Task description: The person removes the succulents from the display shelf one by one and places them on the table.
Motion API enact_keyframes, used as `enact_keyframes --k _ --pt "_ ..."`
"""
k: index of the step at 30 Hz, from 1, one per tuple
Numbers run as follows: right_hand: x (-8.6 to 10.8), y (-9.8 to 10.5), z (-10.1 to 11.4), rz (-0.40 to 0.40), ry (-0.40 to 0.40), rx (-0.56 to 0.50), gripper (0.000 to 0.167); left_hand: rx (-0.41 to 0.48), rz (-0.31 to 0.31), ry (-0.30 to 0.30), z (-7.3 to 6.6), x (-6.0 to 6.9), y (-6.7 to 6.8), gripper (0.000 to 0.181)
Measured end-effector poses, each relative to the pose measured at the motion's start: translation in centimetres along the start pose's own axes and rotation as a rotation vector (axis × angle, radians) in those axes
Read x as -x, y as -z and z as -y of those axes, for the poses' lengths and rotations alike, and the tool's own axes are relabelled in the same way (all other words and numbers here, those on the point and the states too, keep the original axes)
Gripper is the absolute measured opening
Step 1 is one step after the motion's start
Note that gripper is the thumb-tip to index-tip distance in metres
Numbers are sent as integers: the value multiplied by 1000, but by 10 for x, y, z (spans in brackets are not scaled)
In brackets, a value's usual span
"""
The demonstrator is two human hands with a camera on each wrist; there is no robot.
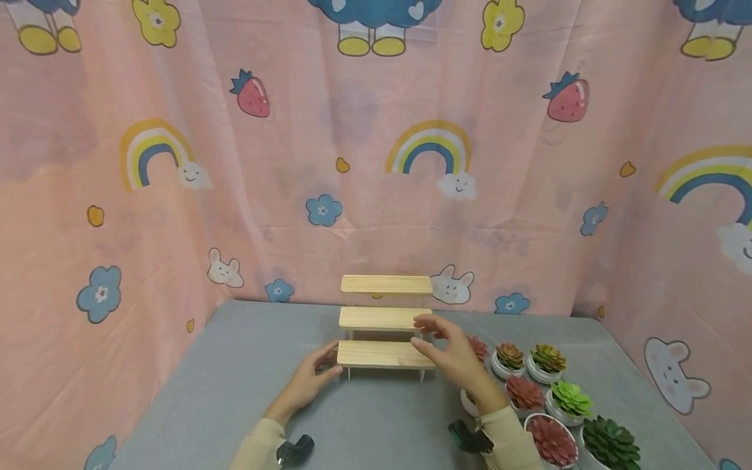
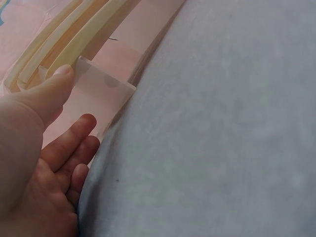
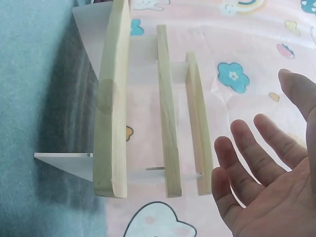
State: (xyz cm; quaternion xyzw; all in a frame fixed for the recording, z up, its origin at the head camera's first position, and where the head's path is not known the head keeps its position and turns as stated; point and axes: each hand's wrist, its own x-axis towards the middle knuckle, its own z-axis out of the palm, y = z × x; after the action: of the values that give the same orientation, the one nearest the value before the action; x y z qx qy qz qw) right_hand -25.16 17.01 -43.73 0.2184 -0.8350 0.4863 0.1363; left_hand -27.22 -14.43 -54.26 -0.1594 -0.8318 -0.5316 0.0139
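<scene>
A three-step wooden display stand (image 1: 384,354) stands upright at the back of the table, its pale planks held up by translucent supports (image 2: 101,86). My left hand (image 1: 307,382) is at the left end of the lowest plank. In the left wrist view, the thumb tip touches that plank's end, while the other fingers are loosely bent beside the support. Over the right end of the stand hovers my right hand (image 1: 457,356). Seen from the right wrist, its fingers (image 3: 252,163) are spread beside the planks (image 3: 168,113) and hold nothing.
Several potted artificial succulents in white pots stand at the right, among them a bright green one (image 1: 570,397), a dark green one (image 1: 611,442) and a red one (image 1: 552,440). Behind the grey tabletop (image 1: 235,372) hangs a pink patterned curtain (image 1: 376,241), close to the stand.
</scene>
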Motion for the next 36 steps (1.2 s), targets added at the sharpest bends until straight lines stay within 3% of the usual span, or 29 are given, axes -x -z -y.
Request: enact_keyframes --k 8,23,36 --pt "-5 -3 -2 -4 12 6 38 -10 5 1 -1 0 -3 60" --pt "0 -6 -6 5 -25 -28 38 -2 4 -10 -3 3 -3 60" --pt "3 -5 -3 -11 -69 2 38 -10 -8 7 -4 6 1 59"
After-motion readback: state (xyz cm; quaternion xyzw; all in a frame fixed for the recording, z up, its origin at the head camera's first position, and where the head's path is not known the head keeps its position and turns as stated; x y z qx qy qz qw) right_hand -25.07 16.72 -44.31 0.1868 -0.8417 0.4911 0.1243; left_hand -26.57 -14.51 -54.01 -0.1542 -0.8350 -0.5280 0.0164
